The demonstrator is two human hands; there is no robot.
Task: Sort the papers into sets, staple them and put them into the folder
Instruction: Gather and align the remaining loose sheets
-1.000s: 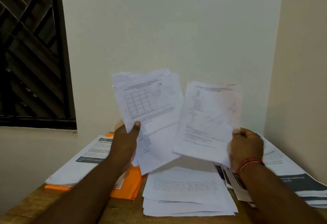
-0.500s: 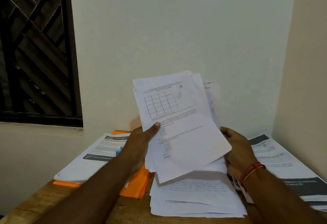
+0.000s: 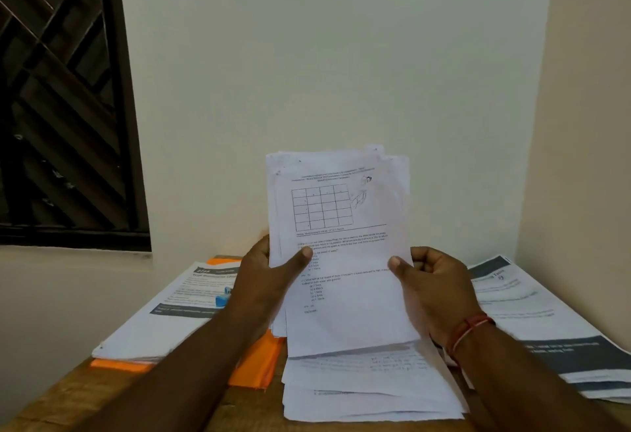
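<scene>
A sheaf [image 3: 341, 260] of papers is held upright above the counter [image 3: 68, 397]. It is pinched at its left edge by the left hand [image 3: 269, 281] and at its right edge by the right hand [image 3: 433, 281], with the thumbs laid on the front sheet. The edges are uneven and are best squared, probably by tapping on the counter, before stapling. The stapler [image 3: 223, 297] lies on the left stack [image 3: 153, 329], which rests on the folder [image 3: 256, 363].
</scene>
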